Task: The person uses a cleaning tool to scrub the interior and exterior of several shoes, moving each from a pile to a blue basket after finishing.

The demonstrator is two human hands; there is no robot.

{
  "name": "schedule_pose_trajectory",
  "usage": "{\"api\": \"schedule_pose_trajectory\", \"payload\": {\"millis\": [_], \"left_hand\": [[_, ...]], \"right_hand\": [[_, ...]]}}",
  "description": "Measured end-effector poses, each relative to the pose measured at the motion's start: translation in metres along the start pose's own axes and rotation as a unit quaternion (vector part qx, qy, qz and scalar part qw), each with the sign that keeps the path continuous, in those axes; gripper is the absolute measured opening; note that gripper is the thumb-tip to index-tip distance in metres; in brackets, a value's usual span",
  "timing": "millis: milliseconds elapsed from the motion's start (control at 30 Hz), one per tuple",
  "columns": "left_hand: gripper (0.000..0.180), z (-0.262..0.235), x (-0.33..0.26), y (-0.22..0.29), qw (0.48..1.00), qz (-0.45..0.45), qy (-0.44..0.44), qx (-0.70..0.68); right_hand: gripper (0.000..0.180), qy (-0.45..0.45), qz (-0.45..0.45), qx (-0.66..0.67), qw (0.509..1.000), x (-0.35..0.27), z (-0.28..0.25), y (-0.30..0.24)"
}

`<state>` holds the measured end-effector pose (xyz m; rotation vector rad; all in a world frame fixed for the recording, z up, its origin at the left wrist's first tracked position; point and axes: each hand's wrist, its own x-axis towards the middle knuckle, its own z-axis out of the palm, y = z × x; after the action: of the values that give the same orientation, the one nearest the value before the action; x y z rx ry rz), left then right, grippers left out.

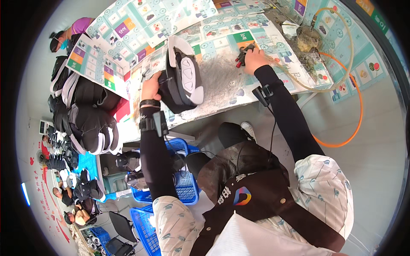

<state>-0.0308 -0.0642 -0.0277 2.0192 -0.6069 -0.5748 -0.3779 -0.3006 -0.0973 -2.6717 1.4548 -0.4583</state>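
My left hand [150, 88] is closed on the left side of a black fabric piece with white panels and a curved rim [181, 79]. It resembles a shoe upper or a cap part; I cannot tell which. The piece is held up at the front edge of the worktable [222, 94], over its stained covering. To the right, my right hand [257, 59] is wrapped round a small dark spray gun [243, 55] with red knobs. A yellowish hose [294, 81] runs by that hand. The gun is apart from the fabric piece, pointing left.
Patterned boards [128, 32] screen the table's back and left. A crusted pot [308, 40] stands at the far right, near an orange hose [362, 106]. Black and white pieces [92, 123] are heaped at left. Blue baskets [188, 187] stand below; other people [81, 27] are farther off.
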Motion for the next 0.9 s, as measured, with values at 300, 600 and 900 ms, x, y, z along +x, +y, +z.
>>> {"api": "schedule_pose_trajectory", "payload": {"millis": [300,600,900], "left_hand": [[0.028,-0.055,0.029,-0.033,0.989,0.006,-0.121,0.079],[0.033,-0.061,0.075,-0.083,0.845,0.287,0.005,0.452],[0.050,0.003,0.052,-0.048,0.920,0.220,0.058,0.320]], "right_hand": [[0.053,-0.053,0.025,-0.039,0.998,0.015,0.007,-0.024],[0.036,-0.281,-0.051,0.508,0.813,-0.076,-0.097,-0.077],[0.022,-0.084,-0.151,0.378,0.910,-0.096,-0.082,-0.076]]}}
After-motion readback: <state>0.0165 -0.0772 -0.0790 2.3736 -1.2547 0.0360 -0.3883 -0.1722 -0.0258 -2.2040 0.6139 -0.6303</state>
